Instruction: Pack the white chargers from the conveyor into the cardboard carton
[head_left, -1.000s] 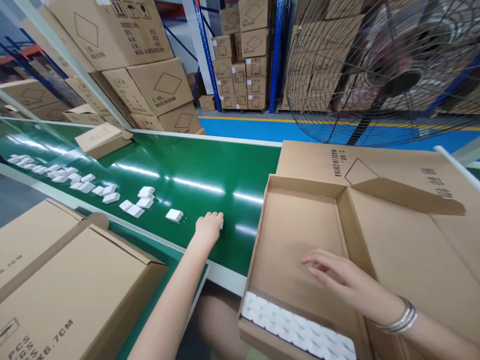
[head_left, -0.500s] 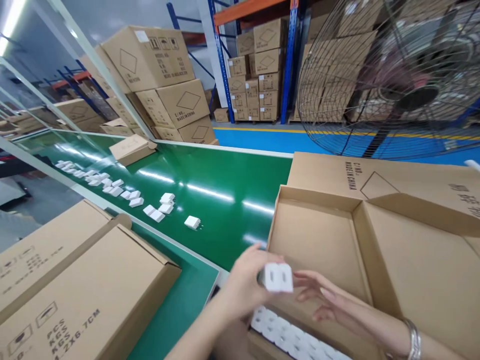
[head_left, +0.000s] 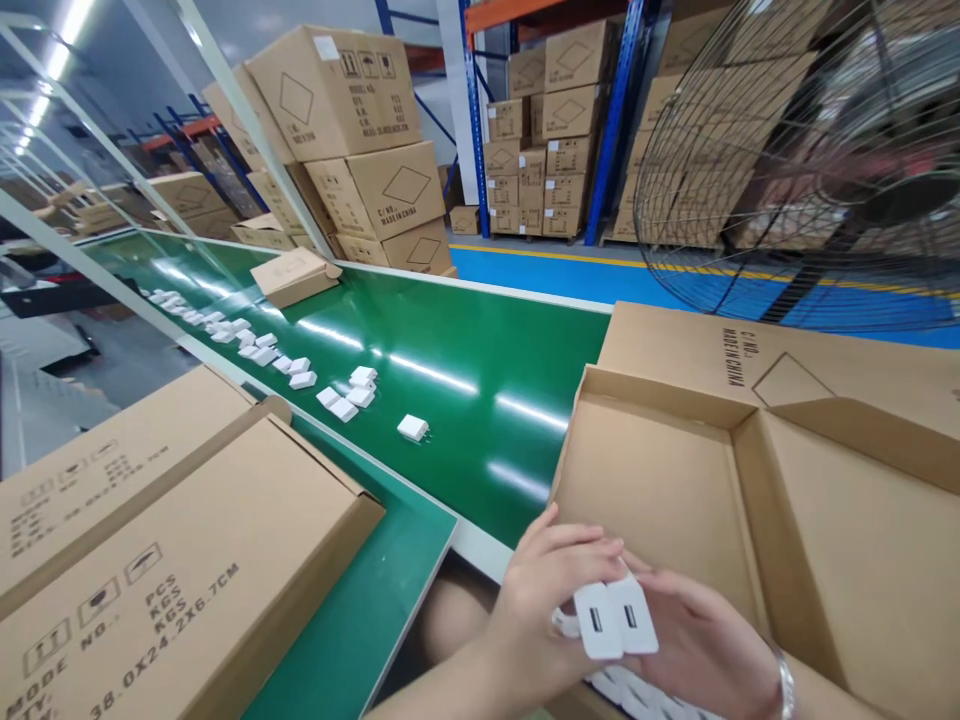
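Two white USB wall chargers [head_left: 616, 622] are side by side between my hands, their USB ports facing me. My left hand [head_left: 541, 585] closes round them from the left, fingers over the top. Against their right side, my right hand [head_left: 694, 635] wraps in with its fingers partly hidden behind them. Another small white piece [head_left: 565, 623] shows at my left palm; I cannot make out what it is. Below my hands, rows of white chargers [head_left: 645, 695] are packed in a box, mostly covered by my hands.
Loose white chargers [head_left: 412, 428] lie scattered along the green conveyor belt [head_left: 450, 340]. An open cardboard box [head_left: 652, 470] stands at the right, closed cartons [head_left: 225, 570] at the left. A large fan [head_left: 825, 170] and stacked cartons [head_left: 337, 100] are beyond the belt.
The two chargers have moved right and down in the view. My right hand has come from beside them to close against them. The view has shifted slightly.
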